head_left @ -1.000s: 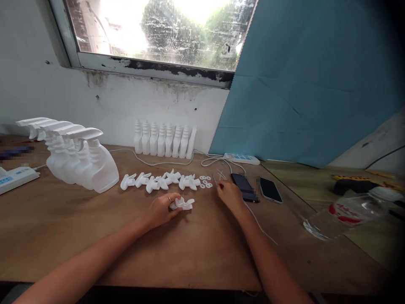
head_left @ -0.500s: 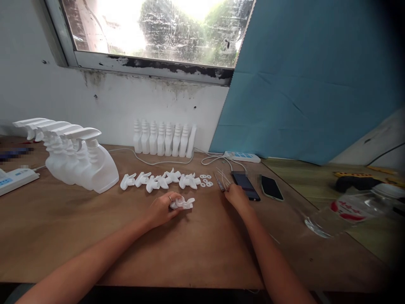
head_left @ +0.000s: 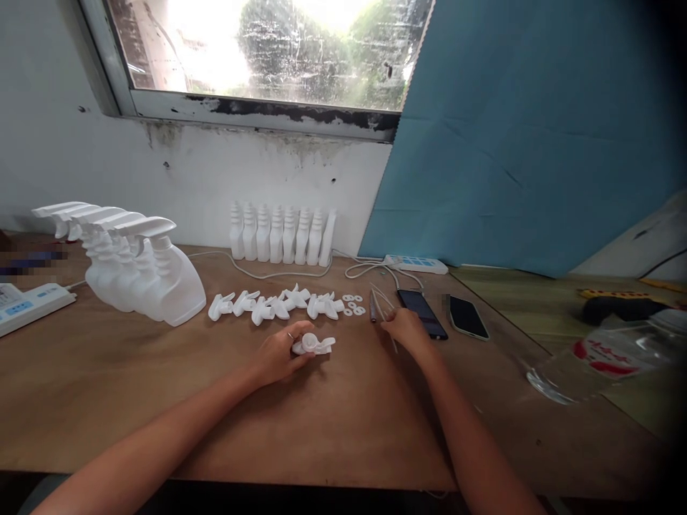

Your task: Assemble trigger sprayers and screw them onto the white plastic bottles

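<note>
My left hand [head_left: 282,354] is closed around a white spray trigger head [head_left: 312,344] low over the table, its round collar opening facing up. To the right, my right hand [head_left: 406,330] pinches a thin, pale plastic tube [head_left: 396,342] whose end shows below the fingers. More thin tubes [head_left: 380,295] lie just beyond those fingertips, beside a slim pen-like tool [head_left: 373,306]. Past my left hand, several white trigger heads [head_left: 279,307] lie in a loose row. Several small white ring washers [head_left: 354,305] are grouped at the right end of that row.
White spray bottles [head_left: 179,282] with heads stand at left; slim white bottles [head_left: 276,239] line the wall. Two phones [head_left: 424,315] [head_left: 469,317], a power strip [head_left: 416,264] and a clear plastic bottle [head_left: 585,361] are at right. Another power strip [head_left: 40,304] sits far left.
My right hand has drawn slightly away from the pen-like tool, with a tube end now showing below its fingers. My left hand keeps the trigger head, turned a little; the view has shifted slightly.
</note>
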The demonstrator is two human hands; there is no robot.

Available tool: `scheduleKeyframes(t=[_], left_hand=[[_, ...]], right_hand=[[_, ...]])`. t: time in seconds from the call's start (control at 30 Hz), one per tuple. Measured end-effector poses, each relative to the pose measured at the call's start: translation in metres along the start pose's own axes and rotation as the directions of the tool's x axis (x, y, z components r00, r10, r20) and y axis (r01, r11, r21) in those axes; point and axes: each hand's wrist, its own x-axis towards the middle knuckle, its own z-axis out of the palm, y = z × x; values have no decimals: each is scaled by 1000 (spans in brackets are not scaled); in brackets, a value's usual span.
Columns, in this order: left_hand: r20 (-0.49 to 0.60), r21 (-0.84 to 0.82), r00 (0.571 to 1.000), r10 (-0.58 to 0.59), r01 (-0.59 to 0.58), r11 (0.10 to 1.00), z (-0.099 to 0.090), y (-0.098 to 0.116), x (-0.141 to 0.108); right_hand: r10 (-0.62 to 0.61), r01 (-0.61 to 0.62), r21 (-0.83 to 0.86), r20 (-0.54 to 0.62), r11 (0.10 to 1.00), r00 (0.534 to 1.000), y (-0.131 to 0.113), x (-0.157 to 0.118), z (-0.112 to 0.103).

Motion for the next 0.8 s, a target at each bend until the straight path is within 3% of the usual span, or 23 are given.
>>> scheduleKeyframes(t=[0.1,0.2,0.27,0.37,0.5,0.57,0.7,0.8], left_hand=[[7,-22,1000,-16,16,1000,-1,0,1],[8,-57,1000,-12,12,998,-2,2,1],[13,-71,999,33,-32,997,-3,4,2],[14,-92,996,84,-82,992,-4,5,4],[9,-109,998,67,-65,992,-4,5,4],[5,-120,998,63,-62,991,-4,5,4],[9,-135,999,38,-37,990,-3,6,4],[24,-140,999,22,-18,990,-4,6,4]], right_hand=[[12,-1,228,-47,974,999,-2,3,1],[-14,21,391,-21,920,1000,-12,-2,2],[-56,25,646,28,763,998,-23,-11,3],[-174,-29,922,104,387,979,-43,-28,6],[-367,-88,993,113,84,923,-75,-50,14],[-460,-144,989,116,-27,880,-92,-58,18],[-582,-281,956,181,-86,793,-120,-66,23],[-598,-297,951,190,-84,779,-133,-68,29]])
